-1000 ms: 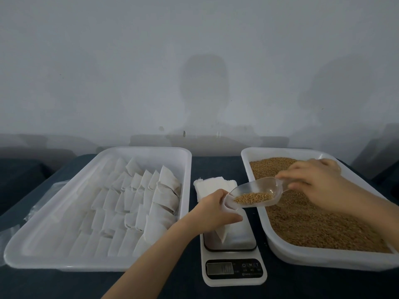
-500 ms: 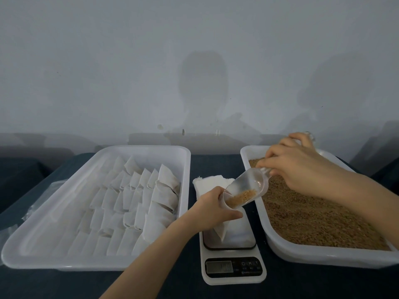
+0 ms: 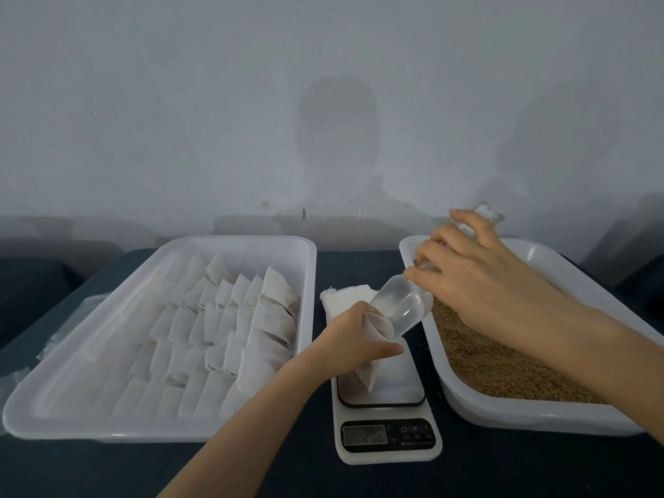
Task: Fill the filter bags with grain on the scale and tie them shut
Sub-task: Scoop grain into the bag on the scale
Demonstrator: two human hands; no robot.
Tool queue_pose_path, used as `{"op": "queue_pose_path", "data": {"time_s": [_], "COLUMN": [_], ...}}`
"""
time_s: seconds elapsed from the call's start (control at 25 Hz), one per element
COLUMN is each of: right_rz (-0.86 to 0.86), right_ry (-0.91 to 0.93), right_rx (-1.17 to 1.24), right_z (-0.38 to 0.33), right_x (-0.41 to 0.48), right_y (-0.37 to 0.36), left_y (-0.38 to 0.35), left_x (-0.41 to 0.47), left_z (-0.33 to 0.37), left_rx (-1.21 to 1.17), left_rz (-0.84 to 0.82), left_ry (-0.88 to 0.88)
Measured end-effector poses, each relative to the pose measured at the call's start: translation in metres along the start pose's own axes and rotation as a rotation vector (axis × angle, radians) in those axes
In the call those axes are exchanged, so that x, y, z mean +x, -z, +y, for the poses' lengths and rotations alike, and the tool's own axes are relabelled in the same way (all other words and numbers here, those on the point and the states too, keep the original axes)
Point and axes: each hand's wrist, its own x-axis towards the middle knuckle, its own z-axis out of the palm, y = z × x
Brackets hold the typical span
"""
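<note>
White paper filter bag (image 3: 367, 377) on the white digital scale (image 3: 386, 458): looks soft, light, floppy, so hold it at the rim, where your left hand (image 3: 354, 336) pinches it. Right hand (image 3: 478, 278) grips the clear plastic scoop (image 3: 400, 307).

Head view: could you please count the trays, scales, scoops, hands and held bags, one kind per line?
Trays: 2, the bag tray and the grain tray
Scale: 1
Hands: 2, the left hand and the right hand
Scoop: 1, in the right hand's grip
Filter bag: 1, in the left hand's grip
Total: 7
</note>
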Motion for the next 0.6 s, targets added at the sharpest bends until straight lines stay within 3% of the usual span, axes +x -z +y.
{"op": "queue_pose_path", "data": {"time_s": [0.44,0.6], "right_rz": [0.026,-0.042], "right_ry": [-0.076,-0.333], "right_rx": [0.067,0.174], "right_z": [0.007,0.024], "right_x": [-0.013,-0.036], "right_y": [-0.007,-0.026], "left_y": [0.0,0.001], "left_x": [0.001,0.001], "left_z": [-0.003,-0.003], "left_rx": [0.019,0.005], "left_rz": [0.002,-0.004], "left_ry": [0.004,-0.011]}}
